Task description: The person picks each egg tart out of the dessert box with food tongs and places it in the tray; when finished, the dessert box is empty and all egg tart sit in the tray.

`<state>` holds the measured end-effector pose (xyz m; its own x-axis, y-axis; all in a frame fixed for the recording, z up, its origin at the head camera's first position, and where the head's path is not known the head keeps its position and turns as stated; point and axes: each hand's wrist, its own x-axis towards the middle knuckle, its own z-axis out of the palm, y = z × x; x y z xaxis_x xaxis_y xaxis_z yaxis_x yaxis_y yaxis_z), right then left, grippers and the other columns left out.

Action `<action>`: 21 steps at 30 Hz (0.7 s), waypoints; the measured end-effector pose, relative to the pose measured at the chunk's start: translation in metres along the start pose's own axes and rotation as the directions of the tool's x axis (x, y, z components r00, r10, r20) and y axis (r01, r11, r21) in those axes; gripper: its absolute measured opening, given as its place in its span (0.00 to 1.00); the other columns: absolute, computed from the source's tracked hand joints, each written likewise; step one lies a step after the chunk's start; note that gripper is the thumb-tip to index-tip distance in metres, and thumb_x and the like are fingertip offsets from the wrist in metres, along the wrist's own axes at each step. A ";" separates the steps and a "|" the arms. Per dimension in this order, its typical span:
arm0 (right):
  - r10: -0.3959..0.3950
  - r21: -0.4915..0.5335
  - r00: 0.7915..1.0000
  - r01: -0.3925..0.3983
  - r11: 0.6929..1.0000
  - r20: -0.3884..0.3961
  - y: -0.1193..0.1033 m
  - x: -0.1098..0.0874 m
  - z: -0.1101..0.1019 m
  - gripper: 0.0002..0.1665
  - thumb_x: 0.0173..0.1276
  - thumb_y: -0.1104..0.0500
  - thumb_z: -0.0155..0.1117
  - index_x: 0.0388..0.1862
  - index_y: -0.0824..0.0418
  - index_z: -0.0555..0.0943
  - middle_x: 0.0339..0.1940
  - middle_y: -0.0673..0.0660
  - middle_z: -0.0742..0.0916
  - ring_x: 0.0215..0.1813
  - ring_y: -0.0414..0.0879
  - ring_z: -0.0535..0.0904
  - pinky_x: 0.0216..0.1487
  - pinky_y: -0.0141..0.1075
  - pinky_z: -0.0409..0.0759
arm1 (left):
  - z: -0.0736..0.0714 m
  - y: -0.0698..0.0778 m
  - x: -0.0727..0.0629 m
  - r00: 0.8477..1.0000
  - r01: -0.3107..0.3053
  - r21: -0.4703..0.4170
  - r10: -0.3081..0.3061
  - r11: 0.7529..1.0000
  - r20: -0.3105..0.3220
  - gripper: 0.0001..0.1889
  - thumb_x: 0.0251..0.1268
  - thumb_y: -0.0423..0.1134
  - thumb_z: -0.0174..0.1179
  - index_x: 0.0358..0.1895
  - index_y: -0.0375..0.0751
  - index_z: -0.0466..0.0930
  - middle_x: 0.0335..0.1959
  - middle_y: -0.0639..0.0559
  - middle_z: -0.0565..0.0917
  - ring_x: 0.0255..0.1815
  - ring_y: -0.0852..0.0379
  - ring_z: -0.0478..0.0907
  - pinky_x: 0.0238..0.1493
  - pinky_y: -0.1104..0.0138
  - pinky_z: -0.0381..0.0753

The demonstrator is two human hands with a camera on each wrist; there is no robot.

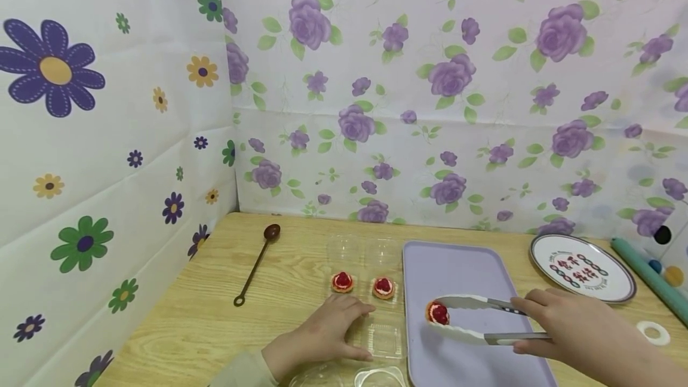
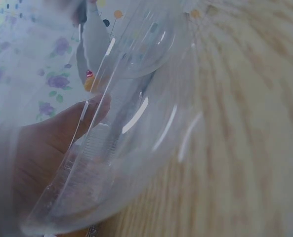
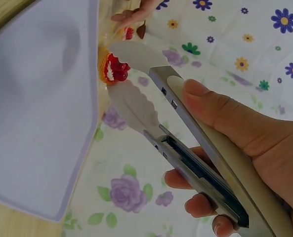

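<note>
My right hand (image 1: pixel 570 321) grips a pair of tongs (image 1: pixel 505 305) by its handles. Between the tongs' pale scalloped tips is a small tart (image 1: pixel 438 313) with red fruit and cream, above the lilac tray (image 1: pixel 457 267); the right wrist view shows this tart (image 3: pixel 114 69) up close. My left hand (image 1: pixel 333 330) rests at a clear plastic container (image 1: pixel 386 339), fingers spread over its left side. Its thumb shows beside the transparent lid (image 2: pixel 136 128) in the left wrist view. Two similar tarts, a left tart (image 1: pixel 342 282) and a right tart (image 1: pixel 383 288), sit in container sections beyond that hand.
A dark brown spoon (image 1: pixel 258 264) lies on the wooden table at the left. At the right are a white plate (image 1: pixel 583 267) with red lettering, a white ring (image 1: pixel 653 333) and a green roll (image 1: pixel 653 279). Floral cloth (image 1: pixel 398 94) hangs behind the table.
</note>
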<state>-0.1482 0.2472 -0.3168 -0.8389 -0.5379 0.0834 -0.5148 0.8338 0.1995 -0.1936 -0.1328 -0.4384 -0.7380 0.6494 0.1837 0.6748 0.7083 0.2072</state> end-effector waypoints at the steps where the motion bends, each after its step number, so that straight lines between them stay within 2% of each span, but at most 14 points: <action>1: 0.006 0.011 1.000 -0.007 1.000 0.015 0.002 -0.002 0.002 0.39 0.50 0.25 0.60 0.47 0.53 0.83 0.32 0.38 0.78 0.26 0.27 0.66 0.24 0.29 0.69 | 0.000 0.000 0.000 1.000 0.002 -0.001 -0.002 1.000 0.001 0.41 0.48 0.67 0.65 0.64 0.48 0.71 0.53 0.59 0.79 0.60 0.59 0.72 0.67 0.60 0.68; 4: 0.043 0.027 0.995 -0.045 0.999 0.089 0.007 -0.005 0.007 0.38 0.50 0.24 0.57 0.46 0.51 0.83 0.30 0.37 0.76 0.25 0.27 0.64 0.24 0.29 0.68 | 0.001 0.000 0.000 1.000 0.010 0.001 -0.010 1.000 0.007 0.42 0.48 0.67 0.65 0.65 0.48 0.71 0.53 0.60 0.79 0.60 0.58 0.72 0.68 0.59 0.67; 8: 0.112 0.000 0.975 -0.114 0.993 0.191 0.014 -0.007 0.014 0.39 0.48 0.21 0.55 0.46 0.47 0.83 0.31 0.37 0.78 0.27 0.29 0.67 0.27 0.31 0.72 | 0.000 0.001 0.000 1.000 0.013 0.005 -0.013 1.000 0.011 0.42 0.48 0.67 0.65 0.65 0.48 0.71 0.53 0.59 0.79 0.60 0.58 0.72 0.68 0.59 0.67; 13: 0.117 -0.017 0.969 -0.116 0.993 0.217 0.022 -0.012 0.023 0.39 0.48 0.21 0.55 0.46 0.46 0.83 0.32 0.38 0.79 0.29 0.31 0.70 0.29 0.34 0.74 | 0.000 0.002 0.000 1.000 0.018 0.000 -0.018 1.000 0.012 0.42 0.48 0.67 0.65 0.65 0.48 0.71 0.54 0.59 0.79 0.60 0.58 0.72 0.68 0.59 0.67; 21: 0.145 0.016 0.944 -0.156 0.988 0.296 0.027 -0.018 0.029 0.40 0.48 0.22 0.56 0.46 0.48 0.84 0.40 0.42 0.84 0.34 0.40 0.78 0.36 0.43 0.82 | 0.000 0.001 0.000 1.000 0.000 -0.004 0.000 1.000 0.002 0.41 0.48 0.66 0.65 0.64 0.48 0.71 0.52 0.60 0.79 0.59 0.59 0.72 0.67 0.60 0.68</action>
<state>-0.1517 0.2829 -0.3417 -0.9188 -0.3504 -0.1819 -0.3801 0.9095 0.1681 -0.1925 -0.1325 -0.4378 -0.7378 0.6501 0.1817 0.6750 0.7070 0.2111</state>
